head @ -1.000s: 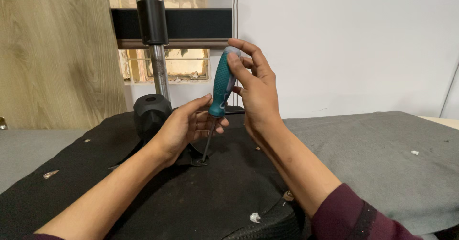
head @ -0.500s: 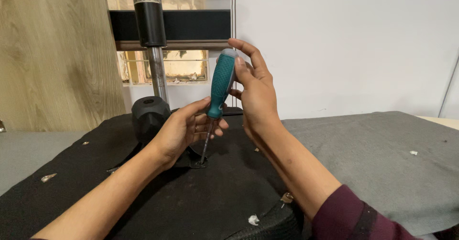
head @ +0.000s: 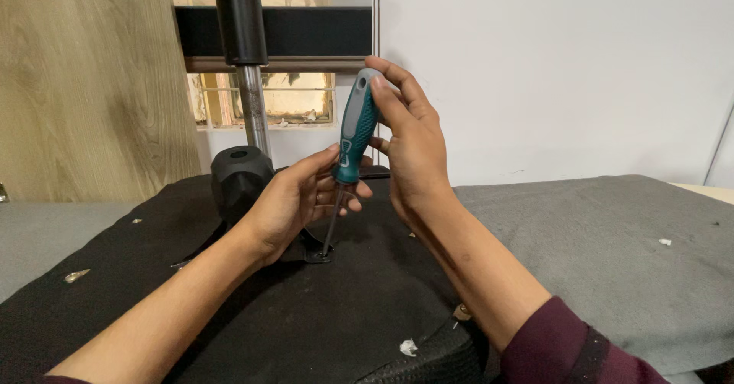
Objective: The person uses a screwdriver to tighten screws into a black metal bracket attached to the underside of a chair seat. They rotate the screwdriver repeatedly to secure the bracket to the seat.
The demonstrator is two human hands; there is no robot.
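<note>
A teal and grey screwdriver (head: 354, 128) stands nearly upright, its tip set in a small black fitting (head: 319, 256) on the dark underside of an upturned chair seat (head: 306, 315). My right hand (head: 409, 143) is closed around the top of the handle. My left hand (head: 294, 200) pinches the lower end of the handle and the metal shaft, steadying it. Just left of my left hand a black hub (head: 241, 177) carries a gas-lift column (head: 243, 55) that rises out of view.
The seat lies on a grey felt-covered surface (head: 612, 239). Small white scraps (head: 408, 347) and bits of debris (head: 76, 276) dot the black fabric. A wooden panel (head: 84, 78) stands at the left, a white wall (head: 550, 70) behind, a window between them.
The screwdriver handle has tilted a little more upright and my right hand has shifted its hold at the top. My left hand stays on the shaft.
</note>
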